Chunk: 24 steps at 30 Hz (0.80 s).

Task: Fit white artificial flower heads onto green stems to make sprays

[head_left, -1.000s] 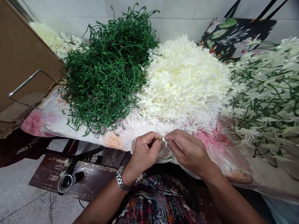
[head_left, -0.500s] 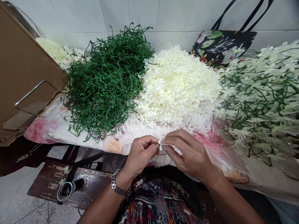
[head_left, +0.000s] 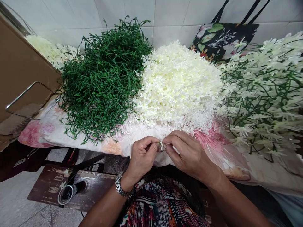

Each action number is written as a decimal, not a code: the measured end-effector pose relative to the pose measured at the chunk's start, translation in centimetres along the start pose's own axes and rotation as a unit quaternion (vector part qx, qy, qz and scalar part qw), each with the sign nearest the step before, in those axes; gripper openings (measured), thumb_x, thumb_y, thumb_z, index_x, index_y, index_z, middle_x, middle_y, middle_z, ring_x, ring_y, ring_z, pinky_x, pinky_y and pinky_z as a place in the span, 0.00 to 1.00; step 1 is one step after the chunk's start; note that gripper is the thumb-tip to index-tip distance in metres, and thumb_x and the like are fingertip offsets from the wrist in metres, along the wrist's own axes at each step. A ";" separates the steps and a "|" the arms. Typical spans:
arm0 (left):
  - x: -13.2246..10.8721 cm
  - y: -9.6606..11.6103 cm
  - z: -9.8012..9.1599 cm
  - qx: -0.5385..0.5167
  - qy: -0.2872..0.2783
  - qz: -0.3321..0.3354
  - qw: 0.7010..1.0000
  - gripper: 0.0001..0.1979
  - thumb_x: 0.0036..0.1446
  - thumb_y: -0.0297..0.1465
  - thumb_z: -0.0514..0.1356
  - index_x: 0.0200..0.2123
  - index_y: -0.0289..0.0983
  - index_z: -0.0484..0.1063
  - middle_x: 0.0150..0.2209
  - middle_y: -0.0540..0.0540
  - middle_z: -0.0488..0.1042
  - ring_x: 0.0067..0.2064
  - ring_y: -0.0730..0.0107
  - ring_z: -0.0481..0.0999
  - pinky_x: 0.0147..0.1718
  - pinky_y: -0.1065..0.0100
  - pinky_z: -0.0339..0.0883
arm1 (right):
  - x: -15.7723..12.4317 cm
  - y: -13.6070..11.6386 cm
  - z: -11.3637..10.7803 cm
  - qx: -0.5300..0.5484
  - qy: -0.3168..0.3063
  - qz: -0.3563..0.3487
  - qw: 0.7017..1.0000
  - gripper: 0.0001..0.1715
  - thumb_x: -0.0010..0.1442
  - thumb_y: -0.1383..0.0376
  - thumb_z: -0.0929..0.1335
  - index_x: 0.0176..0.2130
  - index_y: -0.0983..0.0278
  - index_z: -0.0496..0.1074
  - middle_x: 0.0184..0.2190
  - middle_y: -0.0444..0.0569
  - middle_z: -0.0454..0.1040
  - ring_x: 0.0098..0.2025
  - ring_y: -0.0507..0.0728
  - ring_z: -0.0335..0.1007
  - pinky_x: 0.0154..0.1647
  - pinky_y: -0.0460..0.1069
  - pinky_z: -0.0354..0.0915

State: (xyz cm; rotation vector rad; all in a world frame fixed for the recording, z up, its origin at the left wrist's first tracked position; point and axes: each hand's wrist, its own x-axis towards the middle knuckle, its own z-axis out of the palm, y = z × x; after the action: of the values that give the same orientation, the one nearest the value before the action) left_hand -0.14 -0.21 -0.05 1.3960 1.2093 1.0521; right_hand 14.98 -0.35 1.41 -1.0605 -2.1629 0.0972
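While both hands are held close together at the cloth's front edge, a small white flower [head_left: 162,145] is positioned between their fingertips. The left hand [head_left: 143,155] pinches the flower from one side, thumb against forefinger; a watch [head_left: 120,183] is fitted at its wrist. The right hand [head_left: 186,153] pinches from the opposite side, thumb and forefinger closed at the petals. Exact contact points are too small to tell.

Beyond the hands, the cloth [head_left: 139,132] supports three piles, from left to right: green stems [head_left: 101,78], loose blossoms [head_left: 177,82], and stemmed flowers [head_left: 267,97]. The stems touch the blossoms. A floral bag [head_left: 224,39] is located behind, near the wall. A carton [head_left: 26,69] is located at far left; below it, a cup [head_left: 66,194] is located at the bench [head_left: 99,186].
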 end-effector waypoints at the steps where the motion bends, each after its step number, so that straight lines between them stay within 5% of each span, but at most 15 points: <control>1: 0.0 -0.1 0.0 0.004 0.005 0.007 1.000 0.08 0.50 0.27 0.56 0.22 0.34 0.71 0.18 0.52 0.67 0.22 0.77 0.62 0.21 0.76 0.58 | 0.0 0.0 0.2 0.005 0.001 0.004 1.000 0.10 0.60 0.74 0.60 0.30 0.65 0.65 0.24 0.47 0.69 0.28 0.52 0.65 0.28 0.47 0.65; 11: 0.2 0.0 0.3 0.003 0.034 0.010 0.999 0.09 0.49 0.26 0.54 0.19 0.35 0.68 0.17 0.53 0.64 0.20 0.78 0.61 0.19 0.77 0.57 | 0.0 0.1 1.6 0.070 0.033 0.033 0.996 0.08 0.61 0.74 0.60 0.32 0.64 0.64 0.25 0.47 0.68 0.29 0.51 0.65 0.28 0.47 0.66; 24: 0.1 -0.4 0.3 -0.013 0.050 -0.003 0.999 0.09 0.50 0.26 0.54 0.19 0.35 0.68 0.17 0.53 0.64 0.21 0.78 0.61 0.20 0.76 0.57 | 0.5 0.0 1.7 0.034 0.014 -0.015 0.999 0.08 0.60 0.76 0.60 0.32 0.65 0.62 0.24 0.47 0.67 0.29 0.52 0.65 0.30 0.47 0.67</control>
State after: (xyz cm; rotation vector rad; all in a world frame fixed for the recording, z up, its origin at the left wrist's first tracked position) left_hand 0.15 -0.19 -0.47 1.3334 1.2674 1.1420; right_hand 13.68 0.40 0.45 -0.9861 -2.1348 0.1408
